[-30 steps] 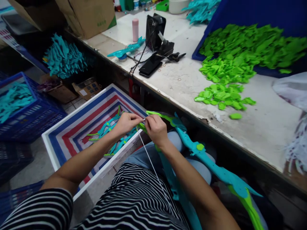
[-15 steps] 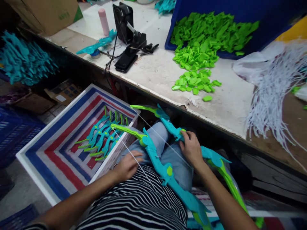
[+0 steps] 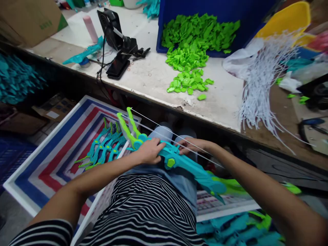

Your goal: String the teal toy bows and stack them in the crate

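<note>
Two toy bows, turquoise in the middle with lime green limbs and white strings, lie close together across my lap. My left hand is closed around their turquoise part near the left-hand limbs. Farther along, my right hand has bent fingers at the far edge of the turquoise grips, by the strings; its fingertips are partly hidden. A lime green hexagonal piece shows on the nearer bow. The green limb tips reach over the edge of a striped lined box.
The striped box at my left holds several bows. On the worktable are loose green pieces, a blue bin, white strings, a phone and a small black fan. More turquoise parts lie low at right.
The two bows, apart before, are now side by side and turned flatter. My left hand has moved from the string onto the bows. My right hand has shifted left; the view has swung right.
</note>
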Tool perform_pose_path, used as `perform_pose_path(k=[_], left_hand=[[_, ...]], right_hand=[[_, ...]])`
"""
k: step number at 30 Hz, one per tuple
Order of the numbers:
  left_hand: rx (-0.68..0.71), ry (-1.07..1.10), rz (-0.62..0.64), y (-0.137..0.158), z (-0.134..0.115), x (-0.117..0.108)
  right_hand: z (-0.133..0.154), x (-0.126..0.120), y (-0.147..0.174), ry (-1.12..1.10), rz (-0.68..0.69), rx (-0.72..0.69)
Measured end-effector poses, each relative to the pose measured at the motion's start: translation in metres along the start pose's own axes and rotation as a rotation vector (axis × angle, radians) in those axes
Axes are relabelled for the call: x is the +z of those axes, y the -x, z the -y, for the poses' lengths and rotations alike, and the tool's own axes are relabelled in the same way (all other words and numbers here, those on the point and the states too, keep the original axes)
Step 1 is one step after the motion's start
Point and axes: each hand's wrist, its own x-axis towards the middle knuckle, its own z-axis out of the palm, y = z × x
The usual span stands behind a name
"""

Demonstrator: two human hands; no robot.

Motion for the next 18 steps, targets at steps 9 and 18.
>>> perform_pose_path(k=[9, 18], left_hand=[[-0.090, -0.069, 0.066, -0.044, -0.007, -0.004], [-0.362, 0.102, -0.066, 0.102, 0.065, 0.005]], right_hand=[[0.001, 0.003, -0.003, -0.079, -0.235, 0.032], [0.092, -0.007, 0.016, 0.746, -1.025, -0.443]])
